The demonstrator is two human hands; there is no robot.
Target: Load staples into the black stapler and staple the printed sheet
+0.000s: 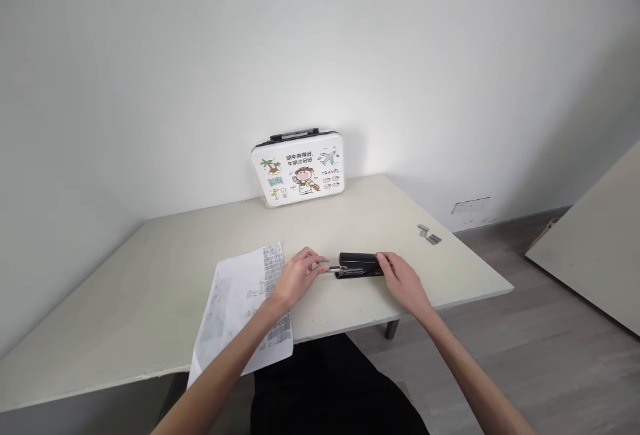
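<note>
A black stapler [357, 260] lies near the front edge of the table, its front end facing left. My right hand [404, 282] is closed around its rear end. A narrow metal part [332, 269] sticks out of the stapler's left end. The fingertips of my left hand [297, 278] pinch the outer tip of that metal part; whether a strip of staples is also between them I cannot tell. Printed paper sheets [235, 288] lie under and beside my left forearm, one corner hanging over the front edge.
Several grey staple strips [429, 234] lie towards the right edge of the pale table [165, 275]. A white cartoon-printed case [300, 172] with a black handle stands at the back against the wall. A wall socket [470, 206] is low on the right.
</note>
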